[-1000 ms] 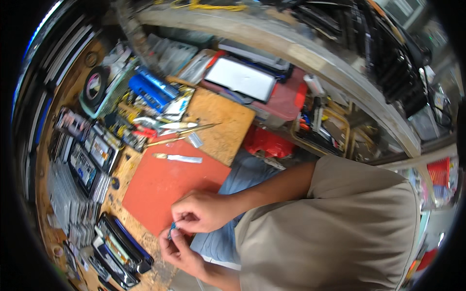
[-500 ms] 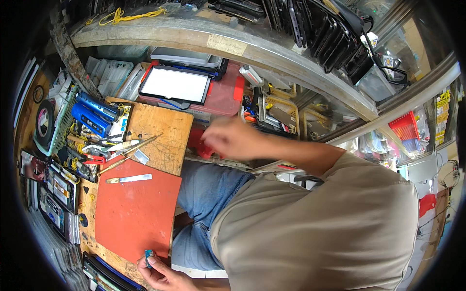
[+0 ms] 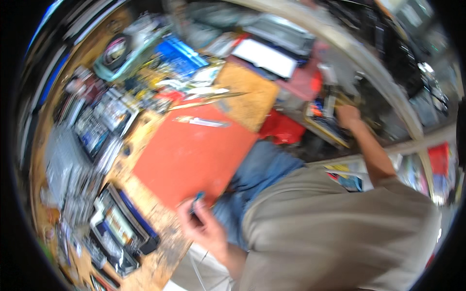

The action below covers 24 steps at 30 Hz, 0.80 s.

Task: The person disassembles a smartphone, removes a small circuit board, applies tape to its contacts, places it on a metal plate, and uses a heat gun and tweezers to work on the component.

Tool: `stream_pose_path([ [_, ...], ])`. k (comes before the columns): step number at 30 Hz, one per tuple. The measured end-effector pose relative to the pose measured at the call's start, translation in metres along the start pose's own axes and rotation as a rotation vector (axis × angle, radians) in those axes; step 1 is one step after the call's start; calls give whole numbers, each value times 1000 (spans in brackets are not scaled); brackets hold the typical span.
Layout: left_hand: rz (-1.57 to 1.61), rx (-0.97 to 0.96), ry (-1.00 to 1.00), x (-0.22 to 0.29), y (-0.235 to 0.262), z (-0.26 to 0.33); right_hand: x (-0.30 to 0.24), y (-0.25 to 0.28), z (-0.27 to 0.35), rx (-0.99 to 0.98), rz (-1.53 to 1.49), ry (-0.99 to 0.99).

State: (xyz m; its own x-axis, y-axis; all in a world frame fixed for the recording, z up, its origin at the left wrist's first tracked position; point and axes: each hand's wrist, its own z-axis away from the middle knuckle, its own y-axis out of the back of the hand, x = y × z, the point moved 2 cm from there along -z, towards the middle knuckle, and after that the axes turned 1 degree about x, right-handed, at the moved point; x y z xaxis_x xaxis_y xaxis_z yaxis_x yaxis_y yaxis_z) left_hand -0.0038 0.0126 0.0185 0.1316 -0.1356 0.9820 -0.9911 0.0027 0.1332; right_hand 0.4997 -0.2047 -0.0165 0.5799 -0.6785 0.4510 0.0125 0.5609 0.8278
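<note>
We are holding our two hands well apart. Our left hand (image 3: 204,227) is pinching a small blue piece (image 3: 198,196) between its fingertips, above the lower corner of the orange mat (image 3: 194,157), near the desk's (image 3: 167,237) lap-side edge. Our right hand (image 3: 347,116) is resting at the right edge of the yellow tray (image 3: 340,142); its fingers are blurring, so we are not managing to see whether they are gripping anything. A flat-bladed tool (image 3: 208,122) is lying near the mat's top corner. Opened devices (image 3: 119,223) are sitting toward the desk's lower left corner.
</note>
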Motion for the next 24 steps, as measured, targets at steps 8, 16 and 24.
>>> stream_pose_path([
  [8, -79, -28, -32, 3, -5, -7, 19, 74, 29, 291, 56, 87],
  [16, 391, 113, 159, 13, 22, -6, -145, 192, 101, -325, -1212, 1026],
  [24, 140, 456, -45, 50, 85, 39, -344, 246, 104, -276, -1199, 1556],
])
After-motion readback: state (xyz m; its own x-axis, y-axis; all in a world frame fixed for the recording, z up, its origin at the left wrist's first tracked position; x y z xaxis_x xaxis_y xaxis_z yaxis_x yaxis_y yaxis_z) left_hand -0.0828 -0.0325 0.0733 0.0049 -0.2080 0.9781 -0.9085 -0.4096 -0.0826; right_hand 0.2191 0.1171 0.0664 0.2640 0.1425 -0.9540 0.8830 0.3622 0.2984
